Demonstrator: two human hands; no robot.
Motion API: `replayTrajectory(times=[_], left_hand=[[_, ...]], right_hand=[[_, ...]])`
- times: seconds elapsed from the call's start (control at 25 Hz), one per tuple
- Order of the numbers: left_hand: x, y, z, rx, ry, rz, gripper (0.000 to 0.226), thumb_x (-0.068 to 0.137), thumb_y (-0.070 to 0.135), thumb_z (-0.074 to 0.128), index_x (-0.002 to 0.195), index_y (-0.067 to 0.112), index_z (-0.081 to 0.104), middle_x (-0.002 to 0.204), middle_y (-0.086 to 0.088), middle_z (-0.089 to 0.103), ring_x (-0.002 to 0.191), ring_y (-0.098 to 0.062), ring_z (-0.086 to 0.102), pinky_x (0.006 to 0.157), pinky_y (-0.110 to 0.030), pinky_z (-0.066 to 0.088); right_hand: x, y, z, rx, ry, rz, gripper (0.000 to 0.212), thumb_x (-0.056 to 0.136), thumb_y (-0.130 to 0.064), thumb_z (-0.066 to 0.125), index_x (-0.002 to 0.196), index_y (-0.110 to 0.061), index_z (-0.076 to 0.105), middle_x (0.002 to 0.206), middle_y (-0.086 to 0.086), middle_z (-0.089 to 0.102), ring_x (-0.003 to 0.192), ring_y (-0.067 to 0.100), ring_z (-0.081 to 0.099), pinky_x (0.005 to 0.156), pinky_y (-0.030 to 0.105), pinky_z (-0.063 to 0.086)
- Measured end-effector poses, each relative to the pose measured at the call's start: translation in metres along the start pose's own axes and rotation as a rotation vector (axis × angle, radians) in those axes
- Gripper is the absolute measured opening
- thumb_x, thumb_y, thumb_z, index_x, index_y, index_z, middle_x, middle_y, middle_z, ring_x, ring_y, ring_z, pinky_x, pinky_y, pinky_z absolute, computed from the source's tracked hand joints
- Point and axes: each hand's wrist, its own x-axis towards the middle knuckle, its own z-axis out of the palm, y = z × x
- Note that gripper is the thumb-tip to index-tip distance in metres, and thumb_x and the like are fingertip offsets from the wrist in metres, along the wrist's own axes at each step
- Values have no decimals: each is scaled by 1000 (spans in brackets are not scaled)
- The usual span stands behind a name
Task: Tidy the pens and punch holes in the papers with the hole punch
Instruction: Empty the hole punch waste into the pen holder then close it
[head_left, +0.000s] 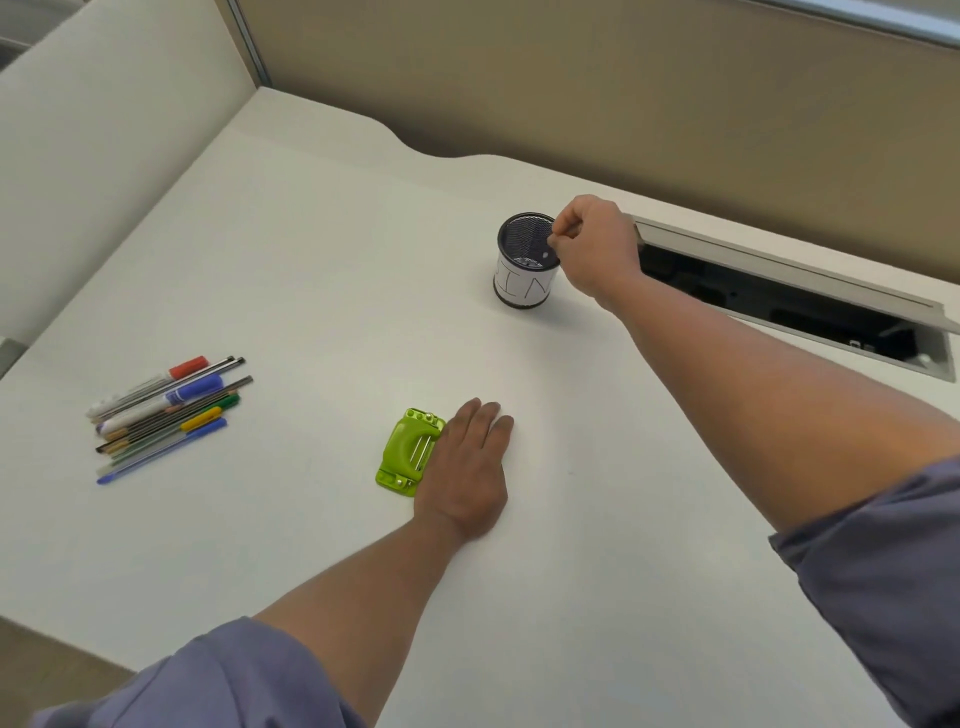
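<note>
Currently your right hand (592, 249) is pinching the light mesh cup (527, 257) by its rim; left hand (467, 467) is lying flat beside the punch (408, 452). Pens (166, 410) are slippery; gather them mid-barrel.

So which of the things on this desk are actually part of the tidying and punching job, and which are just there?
Part of the job:
- pile of pens, lying loose at the desk's left
- mesh pen cup, its rim pinched by the right hand
- green hole punch, with the left hand flat beside it

Just there:
- open cable hatch in the desk
- partition wall behind
</note>
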Motion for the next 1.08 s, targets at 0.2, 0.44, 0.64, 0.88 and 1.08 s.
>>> replayTrajectory(times=[0.2, 0.44, 0.64, 0.88, 1.08], left_hand=[[0, 0, -2, 5, -19, -1, 52, 86, 3, 58, 138, 4, 57, 148, -15, 53, 142, -40, 42, 113, -51, 39], [0, 3, -6, 13, -24, -7, 53, 87, 3, 57, 139, 6, 57, 150, -14, 52, 143, -40, 40, 114, -50, 38], [0, 3, -8, 17, -8, 8, 50, 85, 5, 50, 135, 3, 59, 144, -17, 56, 139, -43, 45, 112, -52, 41], [-1, 3, -5, 18, 23, 12, 50, 87, 9, 40, 133, 3, 60, 143, -18, 57, 137, -44, 46, 112, -51, 40], [0, 2, -2, 15, -4, 0, 51, 88, 1, 53, 138, 4, 55, 148, -17, 52, 142, -42, 40, 116, -49, 35]], right_hand=[[4, 2, 3, 34, 32, 29, 20, 80, -15, 72, 73, -29, 60, 75, -10, 69, 81, 17, 69, 65, 26, 49], [-17, -2, -4, 386, 65, 112, 20, 82, -9, 70, 77, -26, 60, 79, 4, 72, 72, 21, 68, 74, 38, 59], [-66, 16, -12, 400, 34, 85, 10, 83, -12, 73, 82, -20, 67, 78, -1, 69, 71, 11, 60, 70, 31, 53], [-149, 63, -14, 37, -309, 7, 10, 89, -16, 71, 86, -26, 74, 82, -17, 68, 64, -8, 55, 67, 18, 43], [-202, 99, -19, -223, -539, -119, 24, 97, -13, 60, 113, -22, 76, 113, -3, 70, 101, 18, 63, 90, 35, 51]])
